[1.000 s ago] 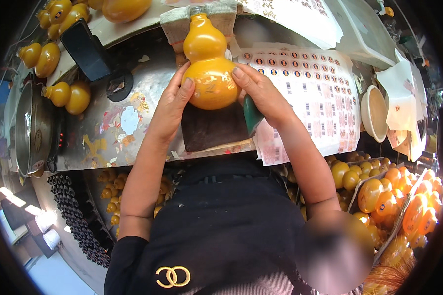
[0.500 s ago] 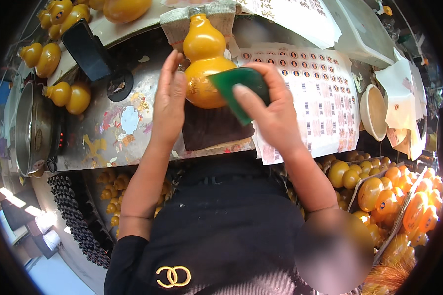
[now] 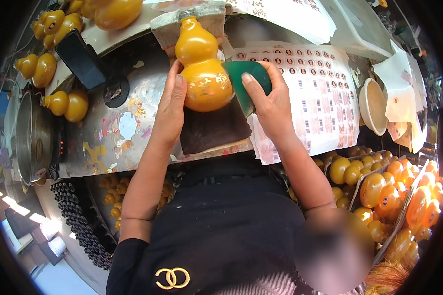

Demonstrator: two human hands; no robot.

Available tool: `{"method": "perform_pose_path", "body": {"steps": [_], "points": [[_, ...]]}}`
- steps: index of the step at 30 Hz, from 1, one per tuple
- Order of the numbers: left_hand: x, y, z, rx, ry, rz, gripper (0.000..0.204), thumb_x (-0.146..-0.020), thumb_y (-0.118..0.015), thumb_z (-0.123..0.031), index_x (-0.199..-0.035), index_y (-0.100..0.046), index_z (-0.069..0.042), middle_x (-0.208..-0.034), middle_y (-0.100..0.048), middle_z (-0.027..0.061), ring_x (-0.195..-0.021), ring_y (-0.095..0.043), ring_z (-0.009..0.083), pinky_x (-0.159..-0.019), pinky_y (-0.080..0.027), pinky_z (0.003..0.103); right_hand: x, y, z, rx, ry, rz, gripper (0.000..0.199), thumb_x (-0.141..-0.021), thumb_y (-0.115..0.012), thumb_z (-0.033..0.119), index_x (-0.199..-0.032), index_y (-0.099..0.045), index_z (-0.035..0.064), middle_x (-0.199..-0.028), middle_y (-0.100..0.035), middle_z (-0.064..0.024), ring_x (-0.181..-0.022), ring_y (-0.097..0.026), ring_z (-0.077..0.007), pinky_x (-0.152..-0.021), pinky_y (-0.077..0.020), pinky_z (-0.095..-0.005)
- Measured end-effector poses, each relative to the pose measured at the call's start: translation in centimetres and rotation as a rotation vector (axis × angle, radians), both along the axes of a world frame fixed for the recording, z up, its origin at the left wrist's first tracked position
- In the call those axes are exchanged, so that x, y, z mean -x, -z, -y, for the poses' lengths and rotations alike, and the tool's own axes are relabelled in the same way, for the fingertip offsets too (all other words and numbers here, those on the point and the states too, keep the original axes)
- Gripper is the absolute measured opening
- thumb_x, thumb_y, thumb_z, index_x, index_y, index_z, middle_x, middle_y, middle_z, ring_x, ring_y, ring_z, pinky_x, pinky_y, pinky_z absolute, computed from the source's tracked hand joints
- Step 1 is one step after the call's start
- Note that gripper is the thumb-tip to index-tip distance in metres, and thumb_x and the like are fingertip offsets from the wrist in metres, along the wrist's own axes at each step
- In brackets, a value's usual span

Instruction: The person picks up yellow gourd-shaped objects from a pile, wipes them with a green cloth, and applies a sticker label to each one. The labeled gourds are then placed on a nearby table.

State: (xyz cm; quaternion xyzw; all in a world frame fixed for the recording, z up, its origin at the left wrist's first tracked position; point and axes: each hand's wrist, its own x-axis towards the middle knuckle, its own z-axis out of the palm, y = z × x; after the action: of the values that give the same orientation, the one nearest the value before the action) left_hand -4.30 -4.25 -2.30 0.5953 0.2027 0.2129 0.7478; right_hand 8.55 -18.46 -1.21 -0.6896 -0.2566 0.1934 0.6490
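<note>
A glossy yellow gourd-shaped bottle (image 3: 197,46) lies on the bench, its neck pointing away against a folded cloth rest (image 3: 165,30). Gold decoration shows on its wider lower bulb. My left hand (image 3: 170,108) cups the bottle's left side, thumb along the lower bulb and fingers around near the waist; some fingertips are hidden behind it. In my right hand (image 3: 273,105) is a flat green scraper (image 3: 258,81), pinched between thumb and fingers. The scraper's edge meets the right side of the lower bulb. A dark brown cloth (image 3: 214,130) lies under the bottle's near end.
Printed label sheets (image 3: 310,103) cover the bench to the right, beside a pale bowl (image 3: 373,107). At left are a phone on a stand (image 3: 81,59), a round metal pan (image 3: 32,137) and more gourd bottles (image 3: 76,102). Crates of yellow gourds (image 3: 374,189) stand below the bench.
My left hand has come in against the bottle. The scraper has moved from over the front of the lower bulb to its right side, lying flatter. The view has shifted slightly.
</note>
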Motion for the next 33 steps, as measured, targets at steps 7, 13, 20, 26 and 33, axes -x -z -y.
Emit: {"method": "perform_pose_path", "body": {"steps": [7,13,20,26,33], "points": [[0.0,-0.3,-0.2,0.079,0.036,0.029,0.069,-0.101,-0.032,-0.048,-0.149,-0.016,-0.001,-0.145,-0.036,0.0141,-0.134,-0.037,0.0215,-0.111,-0.028,0.034,2.0,-0.2,0.3,-0.155,0.009,0.015,0.033,-0.091,-0.063,0.021,-0.112,-0.05,-0.0004,-0.097,-0.058,-0.0082,-0.089,-0.055,-0.0143,-0.081,-0.0456,-0.0278],[0.1,-0.2,-0.5,0.09,0.059,0.006,0.066,-0.102,-0.031,-0.046,-0.148,-0.017,-0.001,-0.145,-0.036,0.0125,-0.135,-0.036,0.0214,-0.112,-0.028,0.034,1.0,2.6,0.2,-0.069,0.1,-0.039,0.034,-0.09,-0.063,0.021,-0.113,-0.05,-0.0008,-0.101,-0.058,-0.011,-0.092,-0.054,-0.0167,-0.084,-0.0452,-0.03],[-0.1,-1.0,-1.3,0.292,0.068,0.019,0.051,-0.104,-0.035,-0.03,-0.145,-0.028,0.0,-0.144,-0.04,0.0102,-0.134,-0.037,0.0171,-0.112,-0.028,0.032,2.2,1.6,0.5,-0.266,0.125,0.915,0.037,-0.072,-0.071,-0.004,-0.107,-0.063,0.0046,-0.104,-0.062,-0.0082,-0.088,-0.06,-0.0224,-0.077,-0.0473,-0.0309],[0.1,-0.6,-1.5,0.356,0.103,0.085,0.045,-0.104,-0.036,-0.028,-0.14,-0.036,-0.001,-0.137,-0.046,0.0084,-0.127,-0.042,0.0157,-0.109,-0.03,0.031,5.7,1.6,-0.3,-0.098,-0.04,1.177,0.043,-0.062,-0.069,0.001,-0.103,-0.07,0.0123,-0.102,-0.062,0.0014,-0.079,-0.054,-0.0156,-0.07,-0.0409,-0.0276],[0.2,-1.7,-1.0,0.332,0.03,0.018,0.046,-0.102,-0.043,-0.028,-0.139,-0.037,0.0,-0.133,-0.048,0.0086,-0.125,-0.043,0.0156,-0.108,-0.033,0.03,6.5,0.7,-0.3,-0.052,-0.207,1.151,0.038,-0.067,-0.065,0.005,-0.104,-0.068,0.0079,-0.1,-0.06,0.0001,-0.077,-0.053,-0.0167,-0.065,-0.0403,-0.0291]]}}
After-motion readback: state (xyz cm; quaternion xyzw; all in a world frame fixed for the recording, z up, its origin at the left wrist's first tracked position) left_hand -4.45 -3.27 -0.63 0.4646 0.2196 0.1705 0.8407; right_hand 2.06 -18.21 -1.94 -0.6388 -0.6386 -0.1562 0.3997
